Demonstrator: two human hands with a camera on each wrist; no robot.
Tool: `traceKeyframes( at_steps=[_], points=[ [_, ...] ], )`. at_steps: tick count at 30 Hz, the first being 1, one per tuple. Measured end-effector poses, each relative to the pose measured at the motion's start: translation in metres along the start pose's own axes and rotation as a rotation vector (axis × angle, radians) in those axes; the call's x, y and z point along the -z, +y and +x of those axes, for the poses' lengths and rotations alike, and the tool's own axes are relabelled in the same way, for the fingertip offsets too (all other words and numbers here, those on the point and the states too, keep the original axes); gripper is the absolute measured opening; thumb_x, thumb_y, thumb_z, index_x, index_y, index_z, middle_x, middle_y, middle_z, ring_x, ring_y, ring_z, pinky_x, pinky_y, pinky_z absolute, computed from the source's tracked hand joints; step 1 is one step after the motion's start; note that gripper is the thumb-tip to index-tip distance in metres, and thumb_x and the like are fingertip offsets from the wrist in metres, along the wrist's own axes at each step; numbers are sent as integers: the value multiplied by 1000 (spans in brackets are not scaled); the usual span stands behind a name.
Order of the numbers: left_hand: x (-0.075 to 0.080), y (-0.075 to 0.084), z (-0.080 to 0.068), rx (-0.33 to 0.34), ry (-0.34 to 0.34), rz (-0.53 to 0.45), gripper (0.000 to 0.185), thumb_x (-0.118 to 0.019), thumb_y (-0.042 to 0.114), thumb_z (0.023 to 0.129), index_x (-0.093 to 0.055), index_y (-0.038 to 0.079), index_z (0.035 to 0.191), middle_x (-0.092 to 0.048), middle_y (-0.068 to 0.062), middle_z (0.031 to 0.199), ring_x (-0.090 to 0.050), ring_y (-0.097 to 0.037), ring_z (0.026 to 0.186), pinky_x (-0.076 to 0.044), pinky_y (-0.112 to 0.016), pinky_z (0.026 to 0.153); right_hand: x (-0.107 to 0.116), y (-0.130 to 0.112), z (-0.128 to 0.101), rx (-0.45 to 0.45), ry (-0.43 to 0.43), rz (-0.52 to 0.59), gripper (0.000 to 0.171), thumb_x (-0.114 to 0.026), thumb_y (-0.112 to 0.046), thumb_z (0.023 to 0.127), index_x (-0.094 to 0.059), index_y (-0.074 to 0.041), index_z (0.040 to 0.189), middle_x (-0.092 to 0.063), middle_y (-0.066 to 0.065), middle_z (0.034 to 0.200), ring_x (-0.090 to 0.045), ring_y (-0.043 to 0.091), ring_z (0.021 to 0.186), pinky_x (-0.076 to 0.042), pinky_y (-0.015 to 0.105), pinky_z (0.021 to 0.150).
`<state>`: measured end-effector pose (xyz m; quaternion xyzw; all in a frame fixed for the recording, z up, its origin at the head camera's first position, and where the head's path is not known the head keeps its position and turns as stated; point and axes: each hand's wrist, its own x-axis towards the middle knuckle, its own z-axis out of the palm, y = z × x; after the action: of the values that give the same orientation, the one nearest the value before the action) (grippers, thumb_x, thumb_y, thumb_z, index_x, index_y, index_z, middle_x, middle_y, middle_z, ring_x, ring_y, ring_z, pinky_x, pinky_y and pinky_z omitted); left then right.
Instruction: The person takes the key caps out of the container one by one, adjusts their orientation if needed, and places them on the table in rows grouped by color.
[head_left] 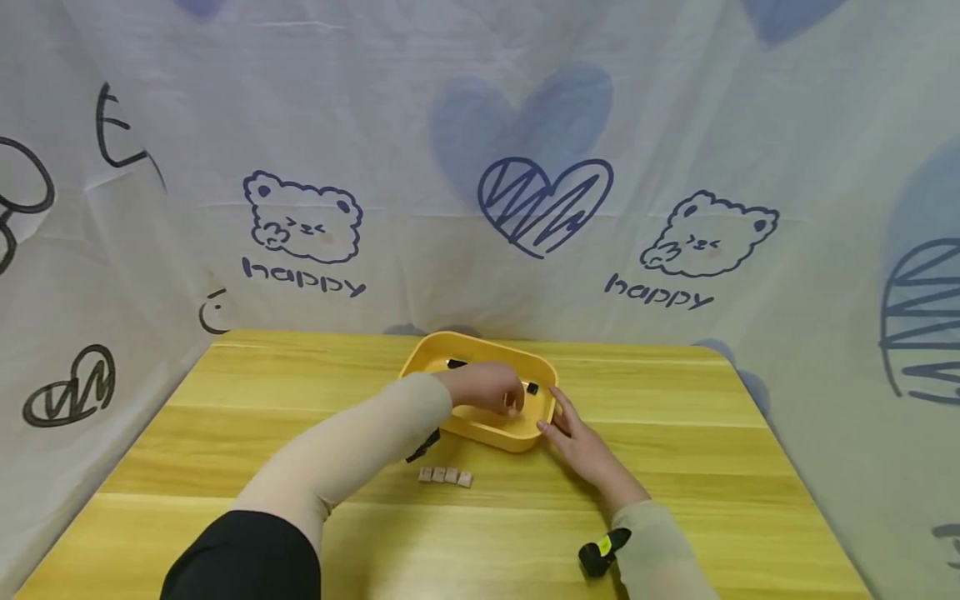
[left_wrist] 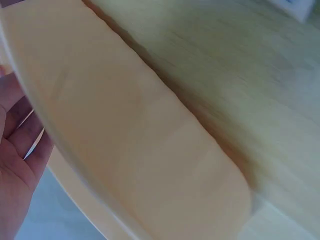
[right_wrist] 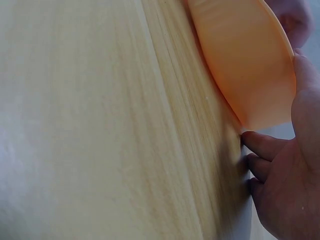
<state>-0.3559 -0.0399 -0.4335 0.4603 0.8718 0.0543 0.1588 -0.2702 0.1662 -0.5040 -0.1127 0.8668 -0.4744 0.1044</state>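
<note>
A yellow tray [head_left: 517, 436] stands at the far middle of the wooden table [head_left: 675, 467]. My left hand [head_left: 491, 387] reaches over the near rim into the tray with its fingers curled downward; whatever is at the fingertips is hidden. Small black pieces [head_left: 532, 388] lie inside the tray beside it. My right hand [head_left: 573, 433] holds the tray's near right corner, with one finger along the rim and the others curled against the wall. In the right wrist view these curled fingers [right_wrist: 262, 145] rest at the base of the tray [right_wrist: 240, 55]. The left wrist view shows only my palm [left_wrist: 12, 165] and the tray's wall [left_wrist: 125, 135].
A short row of several small tan tiles [head_left: 446, 476] lies on the table just in front of the tray. A printed cloth backdrop [head_left: 480, 192] closes in the table at the back and on both sides. A black wrist-worn camera [head_left: 602, 552] sits on my right forearm.
</note>
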Motion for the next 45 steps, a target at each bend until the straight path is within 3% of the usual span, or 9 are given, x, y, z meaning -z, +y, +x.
traceKeyframes(
  at_steps=[8, 15, 26, 33, 37, 45],
  points=[
    [7, 7, -31, -4, 153, -143, 14, -74, 11, 87, -73, 13, 100, -68, 6, 95, -61, -6, 85, -50, -22, 78, 1, 4, 1, -7, 3, -5, 75, -51, -45, 100, -7, -29, 158, -36, 20, 149, -33, 34, 138, -21, 55, 112],
    [-1, 12, -50, -16, 230, -212, 13, -74, 13, 88, -73, 15, 101, -69, 7, 96, -63, -6, 86, -50, -21, 79, 0, 6, 1, -7, 13, -3, 74, -51, -43, 100, -8, -29, 158, -37, 21, 148, -34, 35, 137, -21, 55, 112],
    [-19, 31, -86, -31, 436, -386, 15, -75, 8, 85, -76, 12, 100, -68, 6, 93, -61, -4, 81, -54, -28, 77, -2, 3, -1, -17, 3, -7, 72, -51, -40, 101, -7, -30, 158, -38, 21, 148, -35, 35, 137, -21, 56, 111],
    [-33, 44, -99, 44, 455, -493, 16, -76, 3, 82, -75, 12, 96, -67, 8, 87, -62, -7, 80, -54, -30, 74, -2, 2, 0, -18, 1, -9, 71, -50, -38, 102, -7, -32, 157, -36, 20, 149, -34, 35, 137, -20, 57, 112],
    [-47, 48, -102, 77, 439, -532, 16, -76, 0, 81, -75, 10, 93, -68, 9, 85, -62, -5, 78, -54, -24, 72, -2, 4, 1, -12, -5, -2, 71, -50, -39, 102, -6, -32, 157, -36, 22, 150, -34, 35, 138, -20, 56, 112],
    [-70, 52, -106, 134, 455, -475, 12, -79, 6, 79, -74, 12, 89, -69, 10, 83, -62, -4, 78, -51, -22, 73, 0, 4, 0, 7, -19, 30, 76, -51, -46, 99, -5, -31, 158, -35, 22, 150, -34, 34, 138, -23, 52, 112]
  ],
)
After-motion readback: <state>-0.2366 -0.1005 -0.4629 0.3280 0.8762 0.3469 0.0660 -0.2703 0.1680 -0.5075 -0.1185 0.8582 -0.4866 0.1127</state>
